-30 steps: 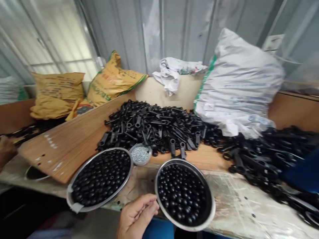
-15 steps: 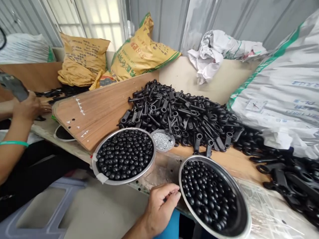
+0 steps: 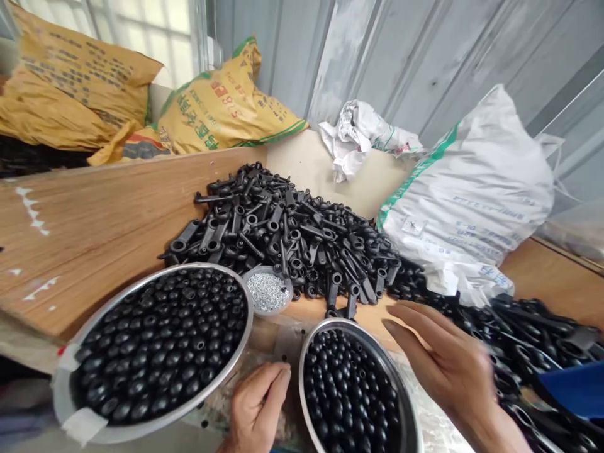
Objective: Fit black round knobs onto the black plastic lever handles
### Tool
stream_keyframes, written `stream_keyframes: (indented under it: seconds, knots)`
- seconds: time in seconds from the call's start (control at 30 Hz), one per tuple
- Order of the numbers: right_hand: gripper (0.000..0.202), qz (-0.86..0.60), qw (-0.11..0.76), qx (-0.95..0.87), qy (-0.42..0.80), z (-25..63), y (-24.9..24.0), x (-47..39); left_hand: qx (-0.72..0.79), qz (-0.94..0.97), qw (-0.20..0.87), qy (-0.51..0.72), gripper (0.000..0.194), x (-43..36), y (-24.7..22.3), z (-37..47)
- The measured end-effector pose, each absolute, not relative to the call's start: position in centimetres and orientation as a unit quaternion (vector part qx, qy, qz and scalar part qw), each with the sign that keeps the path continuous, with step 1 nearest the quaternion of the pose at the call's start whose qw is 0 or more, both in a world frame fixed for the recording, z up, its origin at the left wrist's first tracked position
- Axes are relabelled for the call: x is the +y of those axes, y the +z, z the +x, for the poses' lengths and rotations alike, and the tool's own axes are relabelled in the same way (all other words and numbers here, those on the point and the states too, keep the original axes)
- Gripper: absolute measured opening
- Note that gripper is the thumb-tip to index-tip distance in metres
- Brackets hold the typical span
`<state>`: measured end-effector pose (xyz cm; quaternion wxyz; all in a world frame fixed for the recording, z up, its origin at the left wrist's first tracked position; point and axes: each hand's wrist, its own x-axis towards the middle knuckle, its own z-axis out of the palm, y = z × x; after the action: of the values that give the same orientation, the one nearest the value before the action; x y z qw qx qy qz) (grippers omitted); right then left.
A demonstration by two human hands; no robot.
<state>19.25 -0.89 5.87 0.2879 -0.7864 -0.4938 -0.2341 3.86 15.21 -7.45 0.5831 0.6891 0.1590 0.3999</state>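
My left hand (image 3: 258, 408) is closed at the table's edge, between two round metal bowls, thumb pressed to the curled fingers; anything inside is hidden. The left bowl (image 3: 141, 433) is filled with black balls (image 3: 160, 340), some showing a hole. More such balls (image 3: 349, 393) lie in the right bowl (image 3: 406, 402). Beyond that bowl's right rim hovers my right hand (image 3: 446, 365), open, its fingers stretched out and nothing between them. A heap of black plastic handles (image 3: 292, 233) rises behind the bowls, two of them reaching close to the right bowl.
Small metal pins or screws fill a clear dish (image 3: 268, 290) between the bowls and the heap. A wooden divider (image 3: 108, 220) stands at left. Yellow sacks (image 3: 226, 107) and a white sack (image 3: 472, 201) stand behind. More black handles (image 3: 557, 352) spread at right.
The view has swung to the right, and the co-worker's hands at the left have left it. My right hand has come into view. My left hand stays closed between the bowls.
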Motion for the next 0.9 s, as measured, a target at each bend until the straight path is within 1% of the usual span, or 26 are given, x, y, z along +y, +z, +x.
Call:
stream_keyframes:
  seconds: [0.03, 0.1, 0.2, 0.3, 0.4, 0.53, 0.63, 0.77, 0.83, 0.9]
  knots:
    - [0.011, -0.795, 0.274, -0.496, -0.214, 20.5, 5.3, 0.6, 0.183, 0.664, 0.610, 0.392, 0.013, 15.3, -7.7, 4.1]
    - [0.014, -0.812, 0.238, -0.509, -0.157, 22.2, 4.3, 4.1, 0.218, 0.631, 0.644, 0.374, 0.019, 15.3, -8.2, 4.5]
    - [0.021, -0.817, 0.152, -0.550, -0.087, 22.9, 3.4, 9.9, 0.221, 0.637, 0.644, 0.362, 0.024, 15.5, -8.7, 4.8]
    - [0.023, -0.826, 0.043, -0.561, -0.041, 22.7, 3.3, 15.1, 0.212, 0.661, 0.631, 0.347, 0.023, 15.7, -9.0, 4.7]
    - [0.022, -0.836, 0.022, -0.548, -0.005, 22.9, 3.2, 18.5, 0.215, 0.674, 0.629, 0.324, 0.023, 15.9, -9.0, 4.4]
    - [0.016, -0.848, 0.057, -0.525, 0.034, 23.4, 3.4, 19.9, 0.226, 0.673, 0.631, 0.311, 0.024, 15.9, -8.9, 4.5]
    - [0.014, -0.847, 0.127, -0.513, 0.055, 23.5, 4.1, 18.9, 0.235, 0.665, 0.639, 0.308, 0.025, 15.8, -8.9, 4.6]
    - [0.017, -0.831, 0.223, -0.499, 0.102, 23.4, 5.0, 16.3, 0.237, 0.658, 0.648, 0.303, 0.026, 15.9, -9.0, 4.5]
    - [0.019, -0.807, 0.306, -0.481, 0.158, 23.0, 5.3, 14.7, 0.236, 0.655, 0.653, 0.298, 0.026, 16.1, -9.1, 4.5]
    - [0.028, -0.762, 0.415, -0.443, 0.225, 22.2, 5.6, 12.9, 0.237, 0.649, 0.661, 0.291, 0.025, 16.3, -9.3, 4.7]
